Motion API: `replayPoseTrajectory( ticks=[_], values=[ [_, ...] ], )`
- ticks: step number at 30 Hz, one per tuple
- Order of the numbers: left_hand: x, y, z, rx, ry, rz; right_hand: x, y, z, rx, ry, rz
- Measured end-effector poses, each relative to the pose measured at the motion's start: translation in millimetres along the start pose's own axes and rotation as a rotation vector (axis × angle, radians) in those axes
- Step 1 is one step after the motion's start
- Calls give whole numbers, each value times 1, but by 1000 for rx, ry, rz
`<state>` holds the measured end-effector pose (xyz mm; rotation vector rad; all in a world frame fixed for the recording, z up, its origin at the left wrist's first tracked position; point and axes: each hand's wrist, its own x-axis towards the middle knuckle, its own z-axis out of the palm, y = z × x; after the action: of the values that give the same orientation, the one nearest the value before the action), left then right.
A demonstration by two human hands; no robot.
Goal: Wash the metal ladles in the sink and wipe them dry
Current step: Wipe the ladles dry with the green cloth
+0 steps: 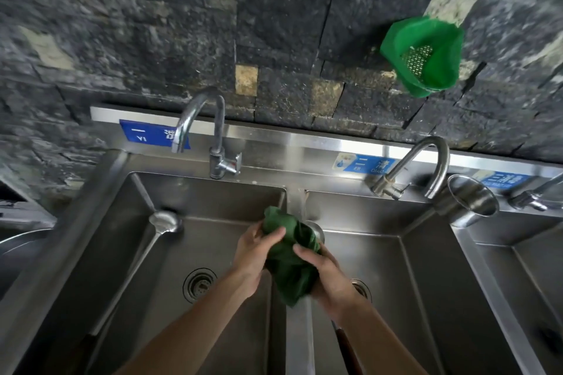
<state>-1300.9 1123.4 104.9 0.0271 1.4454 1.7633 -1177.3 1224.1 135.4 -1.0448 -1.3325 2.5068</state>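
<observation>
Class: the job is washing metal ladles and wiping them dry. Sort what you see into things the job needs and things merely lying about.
Needed: green cloth gripped by left hand and right hand; ladle leaning in the left basin; ladle bowl behind the cloth; sink.

Lying about: green strainer basket on the wall; steel cup.

A stainless steel sink unit fills the lower half of the frame, with a left basin, a middle basin and part of a third basin at the right edge. In the left basin a metal ladle lies slanted, its bowl at the upper left corner and its long handle going down to the lower left. On the back ledge stand two curved taps, and a steel cup stands at the right.
</observation>
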Motion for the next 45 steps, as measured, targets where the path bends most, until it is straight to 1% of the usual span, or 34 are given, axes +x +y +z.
replayPoseTrajectory(
  ticks=[2, 4, 5, 8, 10, 14, 17, 20, 22, 24, 26, 28, 30, 32, 34, 35, 36, 37, 39, 40, 42, 45],
  values=[
    [-9, 17, -18, 21, 23, 46, -4, 1, 20, 11, -5, 55],
    [-18, 35, -32, 121, 7, 158, -4, 6, 28, -11, -17, 49],
    [-26, 46, -45, 190, -15, 216, -3, 10, 37, -43, -45, 14],
    [-44, 74, -66, 418, -153, 339, -3, 16, 50, -154, -112, -94],
    [-53, 90, -81, 512, -185, 397, -4, 19, 64, -214, -147, -167],
    [-69, 118, -100, 558, -186, 460, -12, 14, 91, -289, -111, -296],
    [-82, 134, -104, 545, -199, 507, -22, 6, 107, -321, -150, -366],
    [-94, 146, -100, 440, -243, 506, -33, -5, 121, -284, -271, -316],
    [-100, 153, -98, 360, -282, 486, -39, -9, 131, -319, -320, -278],
    [-100, 157, -102, 326, -297, 460, -42, -10, 141, -369, -289, -312],
    [-100, 156, -113, 320, -313, 401, -44, -11, 148, -388, -242, -414],
    [-102, 151, -126, 357, -378, 296, -44, -12, 154, -356, -209, -501],
    [-104, 146, -138, 418, -395, 227, -42, -11, 160, -307, -173, -542],
    [-102, 140, -149, 551, -354, 224, -39, -8, 163, -244, -144, -528],
    [-96, 134, -161, 713, -305, 265, -39, -6, 166, -154, -128, -512],
    [-93, 130, -166, 712, -284, 275, -39, -6, 168, -123, -122, -509],
    [-92, 126, -170, 634, -261, 255, -40, -6, 170, -97, -114, -504],
    [-90, 122, -174, 479, -238, 216, -41, -5, 172, -75, -109, -499],
    [-88, 114, -180, 139, -291, 128, -42, -4, 178, -46, -104, -485],
    [-86, 111, -183, 14, -336, 92, -42, -3, 181, -30, -97, -476],
    [-84, 106, -189, -172, -402, 44, -43, -2, 186, 36, -76, -452],
    [-86, 103, -191, -338, -446, -21, -44, -4, 191, 112, -88, -418]
  ],
)
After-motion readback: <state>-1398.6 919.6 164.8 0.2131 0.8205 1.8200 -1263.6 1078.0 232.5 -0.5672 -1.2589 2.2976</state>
